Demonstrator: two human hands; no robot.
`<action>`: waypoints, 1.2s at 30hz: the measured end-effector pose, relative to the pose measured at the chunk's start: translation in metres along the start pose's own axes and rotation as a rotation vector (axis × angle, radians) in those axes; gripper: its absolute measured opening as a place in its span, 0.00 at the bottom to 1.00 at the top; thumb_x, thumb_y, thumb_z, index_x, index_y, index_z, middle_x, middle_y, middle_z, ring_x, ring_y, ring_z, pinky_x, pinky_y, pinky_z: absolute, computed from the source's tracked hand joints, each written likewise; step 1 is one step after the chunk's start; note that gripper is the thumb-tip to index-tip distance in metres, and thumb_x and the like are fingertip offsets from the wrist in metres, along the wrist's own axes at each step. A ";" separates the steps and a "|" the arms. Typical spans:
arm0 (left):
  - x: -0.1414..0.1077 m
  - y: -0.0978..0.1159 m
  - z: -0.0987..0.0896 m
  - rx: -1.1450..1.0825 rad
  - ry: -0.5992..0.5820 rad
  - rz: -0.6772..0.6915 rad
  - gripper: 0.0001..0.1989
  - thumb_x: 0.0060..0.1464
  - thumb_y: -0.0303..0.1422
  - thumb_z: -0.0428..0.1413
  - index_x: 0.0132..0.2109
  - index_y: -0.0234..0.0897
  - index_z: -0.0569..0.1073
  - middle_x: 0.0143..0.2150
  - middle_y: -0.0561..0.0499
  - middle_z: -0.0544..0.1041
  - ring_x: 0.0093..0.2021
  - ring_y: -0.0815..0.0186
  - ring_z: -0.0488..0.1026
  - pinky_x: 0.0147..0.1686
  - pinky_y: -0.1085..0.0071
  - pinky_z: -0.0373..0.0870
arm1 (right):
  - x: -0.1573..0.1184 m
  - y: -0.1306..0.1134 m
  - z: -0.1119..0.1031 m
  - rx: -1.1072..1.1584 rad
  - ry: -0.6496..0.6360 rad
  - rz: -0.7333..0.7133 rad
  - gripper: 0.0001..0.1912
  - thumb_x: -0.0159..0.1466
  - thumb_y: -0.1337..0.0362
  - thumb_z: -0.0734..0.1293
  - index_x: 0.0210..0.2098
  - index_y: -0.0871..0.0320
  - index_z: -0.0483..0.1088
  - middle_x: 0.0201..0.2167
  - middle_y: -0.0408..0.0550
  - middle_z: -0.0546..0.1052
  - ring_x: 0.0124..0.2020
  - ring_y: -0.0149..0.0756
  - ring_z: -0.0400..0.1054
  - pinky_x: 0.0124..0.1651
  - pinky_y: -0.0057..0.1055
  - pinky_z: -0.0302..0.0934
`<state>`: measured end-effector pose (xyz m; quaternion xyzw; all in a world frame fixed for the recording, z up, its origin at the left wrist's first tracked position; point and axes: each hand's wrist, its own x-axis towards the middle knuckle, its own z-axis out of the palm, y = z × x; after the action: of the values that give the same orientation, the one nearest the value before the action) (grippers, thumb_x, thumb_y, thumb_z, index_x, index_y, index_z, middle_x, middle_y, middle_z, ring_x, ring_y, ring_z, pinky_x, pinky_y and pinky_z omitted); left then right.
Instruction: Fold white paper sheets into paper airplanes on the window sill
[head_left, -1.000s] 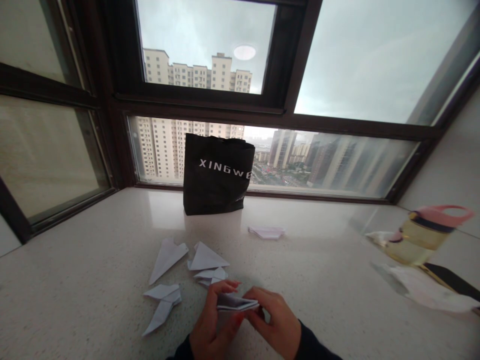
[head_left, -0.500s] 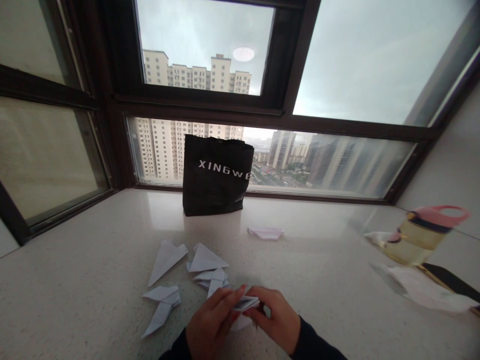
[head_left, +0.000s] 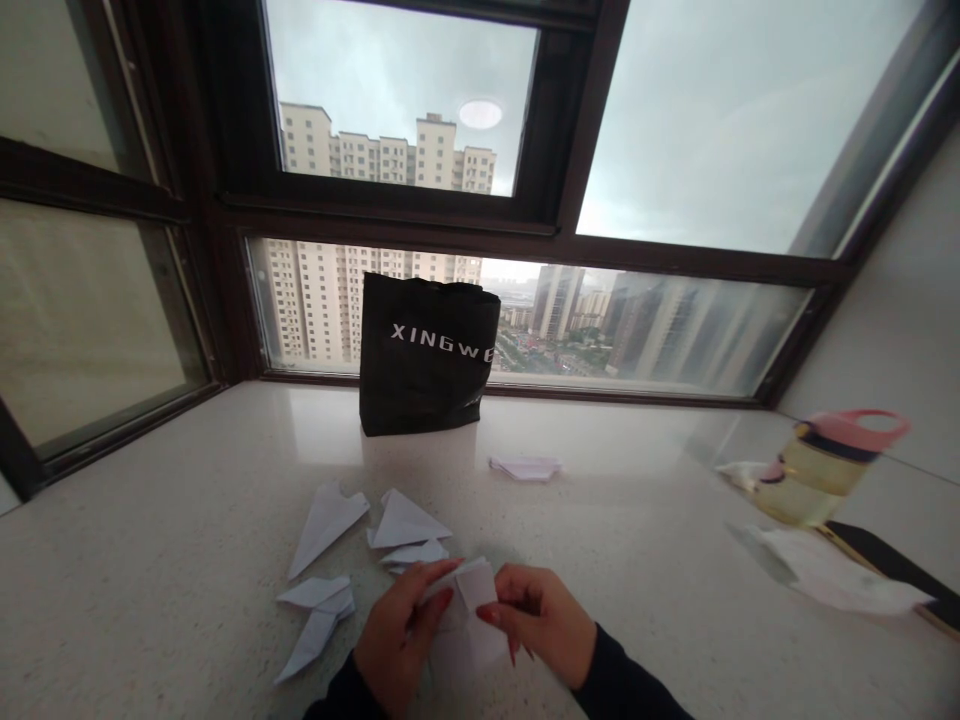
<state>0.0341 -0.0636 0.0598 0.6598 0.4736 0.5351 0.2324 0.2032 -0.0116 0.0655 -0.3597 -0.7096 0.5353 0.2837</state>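
A folded sheet of white paper (head_left: 471, 630) is held between my two hands, low in the middle of the view. My left hand (head_left: 401, 625) pinches its left side, with the thumb on the face towards me. My right hand (head_left: 544, 620) grips the right edge between thumb and bent fingers. Just left of my hands lie several folded paper pieces: a pointed one (head_left: 326, 528), a triangular one (head_left: 409, 520), a bent one (head_left: 316, 620), and another (head_left: 416, 553) partly hidden behind my left hand.
A flat folded white paper (head_left: 526, 467) lies farther back. Against the window stands a black bag (head_left: 427, 360). At the right are a yellowish bottle with a pink lid (head_left: 832, 470), a white tissue-like piece (head_left: 836, 575) and a dark flat object (head_left: 900, 565) on the pale counter (head_left: 637, 520).
The paper in my hands has turned up, showing a broader face towards me. My left hand has moved slightly left. The whole view has shifted a little.
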 end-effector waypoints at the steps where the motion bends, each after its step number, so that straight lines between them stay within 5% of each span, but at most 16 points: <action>1: -0.001 0.001 0.000 -0.032 0.004 -0.052 0.14 0.51 0.36 0.48 0.46 0.40 0.66 0.37 0.50 0.73 0.36 0.66 0.70 0.37 0.74 0.65 | 0.001 0.001 0.000 0.026 0.008 0.020 0.17 0.48 0.53 0.65 0.19 0.60 0.60 0.11 0.35 0.62 0.10 0.22 0.54 0.13 0.20 0.48; 5: -0.005 0.006 0.004 -0.184 -0.048 -0.128 0.21 0.51 0.37 0.47 0.53 0.38 0.56 0.40 0.49 0.72 0.36 0.67 0.69 0.35 0.75 0.66 | 0.003 0.001 0.000 0.082 0.055 0.045 0.19 0.46 0.49 0.65 0.18 0.60 0.59 0.08 0.34 0.61 0.07 0.21 0.52 0.10 0.19 0.43; 10: -0.006 0.005 0.007 -0.130 -0.057 -0.030 0.14 0.51 0.36 0.48 0.45 0.39 0.66 0.46 0.48 0.69 0.46 0.63 0.64 0.46 0.70 0.59 | 0.003 0.002 -0.001 0.134 0.062 0.041 0.20 0.46 0.49 0.65 0.18 0.60 0.60 0.07 0.35 0.62 0.07 0.20 0.51 0.10 0.19 0.43; 23: -0.006 -0.003 0.008 -0.102 -0.104 -0.033 0.15 0.50 0.34 0.49 0.47 0.42 0.65 0.48 0.50 0.68 0.47 0.64 0.64 0.45 0.71 0.61 | 0.008 0.008 -0.005 0.087 0.071 0.079 0.21 0.46 0.47 0.64 0.20 0.62 0.62 0.08 0.36 0.63 0.07 0.21 0.53 0.10 0.18 0.44; 26: -0.009 -0.003 0.013 -0.153 -0.037 -0.026 0.17 0.51 0.36 0.47 0.49 0.42 0.62 0.49 0.48 0.66 0.44 0.64 0.66 0.37 0.74 0.67 | 0.015 0.014 -0.024 -0.148 0.209 0.142 0.21 0.47 0.46 0.62 0.19 0.61 0.62 0.07 0.35 0.62 0.08 0.22 0.53 0.10 0.20 0.44; 32: -0.009 -0.001 0.014 -0.032 0.028 0.167 0.11 0.50 0.29 0.45 0.40 0.43 0.68 0.42 0.48 0.69 0.41 0.65 0.66 0.32 0.75 0.67 | 0.038 0.030 -0.100 -0.443 0.429 0.264 0.14 0.53 0.57 0.62 0.18 0.61 0.62 0.13 0.37 0.65 0.15 0.27 0.62 0.17 0.23 0.55; 36: -0.009 -0.004 0.014 0.032 -0.005 0.262 0.14 0.46 0.21 0.43 0.34 0.42 0.69 0.38 0.50 0.69 0.39 0.67 0.67 0.37 0.73 0.64 | 0.053 0.040 -0.133 -0.635 0.475 0.371 0.09 0.58 0.63 0.60 0.32 0.63 0.66 0.31 0.44 0.70 0.30 0.32 0.66 0.31 0.30 0.61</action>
<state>0.0460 -0.0667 0.0481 0.7210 0.3911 0.5517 0.1509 0.2855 0.1121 0.0629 -0.6636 -0.6774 0.2352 0.2133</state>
